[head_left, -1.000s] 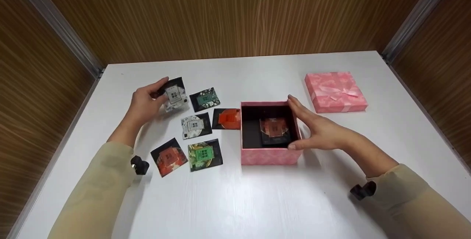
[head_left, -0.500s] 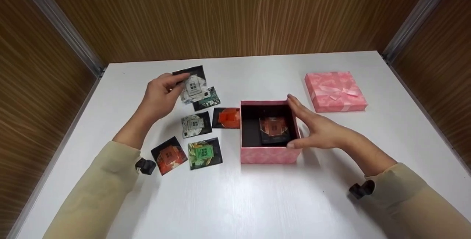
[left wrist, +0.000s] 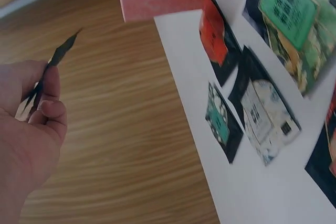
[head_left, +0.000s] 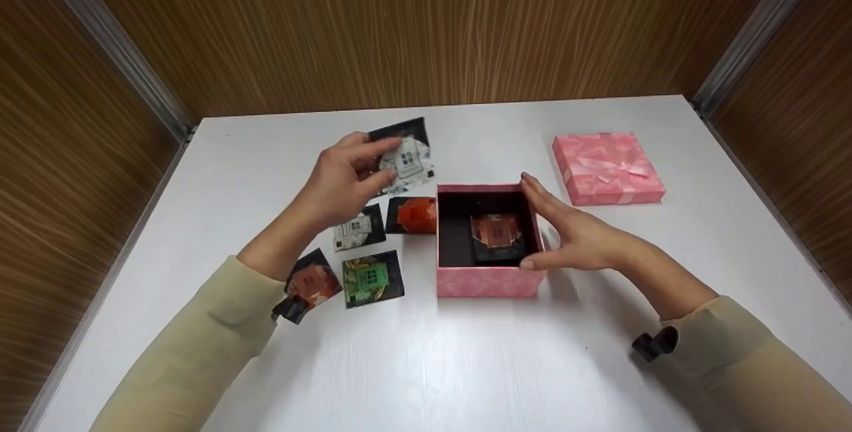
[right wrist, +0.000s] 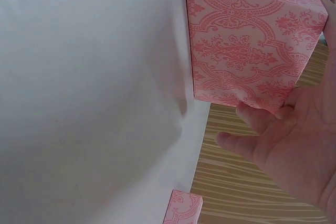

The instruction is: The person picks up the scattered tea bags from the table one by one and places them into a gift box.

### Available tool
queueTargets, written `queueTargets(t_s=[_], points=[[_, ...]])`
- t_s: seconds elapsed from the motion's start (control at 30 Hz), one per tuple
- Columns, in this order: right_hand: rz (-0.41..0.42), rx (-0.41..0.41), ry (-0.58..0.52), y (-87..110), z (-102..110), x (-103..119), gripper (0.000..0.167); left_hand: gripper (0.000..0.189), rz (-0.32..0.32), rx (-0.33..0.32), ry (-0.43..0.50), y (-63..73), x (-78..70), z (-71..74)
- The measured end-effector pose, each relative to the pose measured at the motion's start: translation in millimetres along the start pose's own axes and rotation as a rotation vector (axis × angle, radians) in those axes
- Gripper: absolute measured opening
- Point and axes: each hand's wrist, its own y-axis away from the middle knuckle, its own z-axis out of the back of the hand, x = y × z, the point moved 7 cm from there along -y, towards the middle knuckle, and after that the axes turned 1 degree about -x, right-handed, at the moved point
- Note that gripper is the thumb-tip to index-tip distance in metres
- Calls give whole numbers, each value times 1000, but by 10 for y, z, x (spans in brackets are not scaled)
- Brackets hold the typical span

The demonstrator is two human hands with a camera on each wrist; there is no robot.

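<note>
My left hand (head_left: 346, 179) pinches a black-and-white printed sachet (head_left: 409, 159) between thumb and fingers, raised over the table behind the open pink box (head_left: 487, 283). Edge-on, that sachet shows as a thin dark strip in the left wrist view. My right hand (head_left: 579, 239) holds the box by its right side, thumb at the near corner and a finger at the far one. Inside the box lies a black sachet with a reddish-brown label (head_left: 497, 232). A dark green sachet (left wrist: 218, 116) appears in the left wrist view; the left hand and its sachet hide it from the head view.
Left of the box lie an orange sachet (head_left: 414, 215) against its wall, a white-and-black one (head_left: 359, 227), a green one (head_left: 373, 279) and a red one (head_left: 313, 282). The pink lid (head_left: 609, 167) with a bow rests at the back right. Wood-grain panels surround the white table.
My left hand has carried the black-and-white sachet rightward, over the dark green one and toward the box. My right hand and the box have stayed in place.
</note>
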Motion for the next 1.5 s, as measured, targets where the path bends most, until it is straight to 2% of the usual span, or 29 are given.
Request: queueTargets(t_s=[0.13,0.27,0.5,0.73,0.87,1.23,1.5], points=[[-2,-7,5,-2,9,-3,125,35,-23,46,28,-20,-144,-185],[-4,-12,10,-4,21,6,126,33,-29,88,29,-41,-252,-377],[-4,-13,15,-19,26,22,126,32,-72,134,26,-81,-347,-650],[-12,-11,17,-23,21,6,125,33,-119,180,35,-109,-365,-892],[-16,-8,10,-24,17,-3,125,34,-138,203,4,-118,-373,-1019],[1,-8,1,-15,2,-11,125,36,-133,280,-118,-160,-290,-1305],[2,-10,2,-11,3,-3,125,41,-129,388,-184,-220,-267,-1475]])
